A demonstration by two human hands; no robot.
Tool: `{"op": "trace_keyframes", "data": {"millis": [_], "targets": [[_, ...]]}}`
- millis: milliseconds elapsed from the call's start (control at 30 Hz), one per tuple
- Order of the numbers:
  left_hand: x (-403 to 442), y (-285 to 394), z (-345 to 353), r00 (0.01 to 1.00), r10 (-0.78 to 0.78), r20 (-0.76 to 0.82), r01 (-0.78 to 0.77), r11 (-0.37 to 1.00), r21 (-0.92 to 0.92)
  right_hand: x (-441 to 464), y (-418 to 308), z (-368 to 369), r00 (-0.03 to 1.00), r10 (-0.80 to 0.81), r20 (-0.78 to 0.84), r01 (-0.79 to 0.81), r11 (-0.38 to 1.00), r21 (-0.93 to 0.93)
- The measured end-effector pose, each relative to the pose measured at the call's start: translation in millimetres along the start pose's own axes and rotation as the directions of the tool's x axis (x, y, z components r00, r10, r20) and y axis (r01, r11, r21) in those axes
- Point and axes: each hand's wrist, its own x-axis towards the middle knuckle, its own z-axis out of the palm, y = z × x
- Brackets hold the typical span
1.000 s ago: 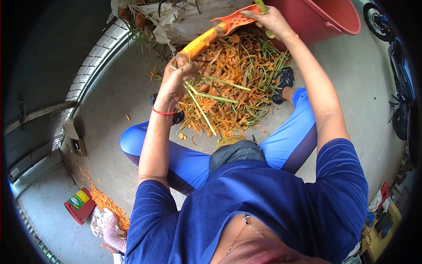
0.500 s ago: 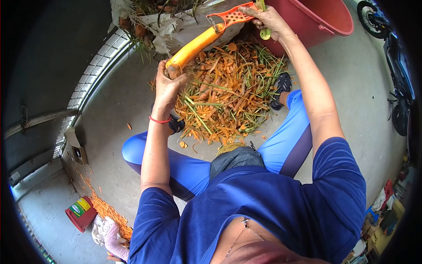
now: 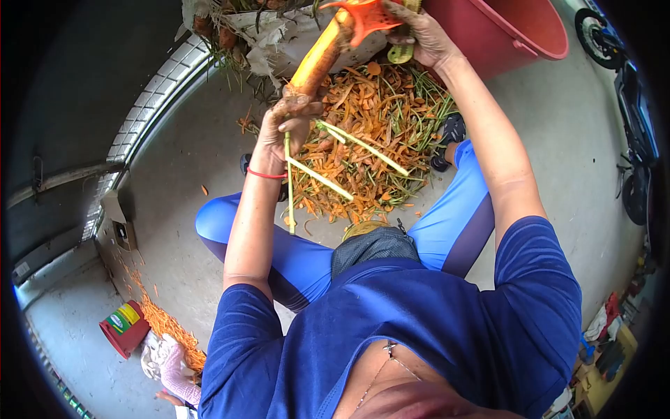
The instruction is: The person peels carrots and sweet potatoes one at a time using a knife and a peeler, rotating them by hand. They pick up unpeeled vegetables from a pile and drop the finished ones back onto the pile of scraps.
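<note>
My left hand [image 3: 287, 126] is closed round the stem end of a large carrot [image 3: 317, 64], and green stalks [image 3: 321, 179] stick out below the fingers. The carrot slants up to the right, partly bright orange and partly brown. At its far end is an orange peeler [image 3: 366, 19], held in my right hand [image 3: 427, 40]. A yellow-green strip [image 3: 400, 53] also shows by the right fingers. Beneath both hands lies a heap of orange peelings and green stalks [image 3: 370, 133].
A large red tub [image 3: 488, 42] stands at the upper right, beside a whitish sack [image 3: 286, 42] with carrots. A motorbike [image 3: 631, 126] is at the right edge. At the lower left are a small red bucket [image 3: 125, 328], more peelings [image 3: 164, 321] and another person's pink sleeve [image 3: 178, 370].
The carrot has turned in my left hand, showing a browner side, and its stalks now hang towards me. The peeler has moved slightly up and left and tilted.
</note>
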Motion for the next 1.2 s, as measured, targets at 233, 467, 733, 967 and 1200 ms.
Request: {"op": "trace_keyframes", "data": {"millis": [233,467,733,967,1200], "targets": [[11,-14,21,0.997,-0.022,-0.075,0.039,0.974,0.221,-5,8,13,0.990,-0.118,0.079,0.120,0.992,-0.026],[26,-33,5,0.858,0.502,-0.105,-0.012,0.223,0.975,-9,8,22,0.995,-0.047,-0.088,0.021,0.962,-0.270],[19,-19,-6,0.764,0.642,0.062,-0.072,-0.010,0.997,-26,7,11,0.999,-0.044,-0.024,0.021,0.802,-0.597],[9,-24,12,0.818,0.568,-0.092,0.101,0.015,0.995,-23,32,29,0.985,-0.115,0.129,0.170,0.774,-0.610],[3,-22,12,0.782,0.620,-0.058,0.142,-0.086,0.986,-26,-24,0,0.992,-0.040,-0.116,-0.048,0.740,-0.671]]}}
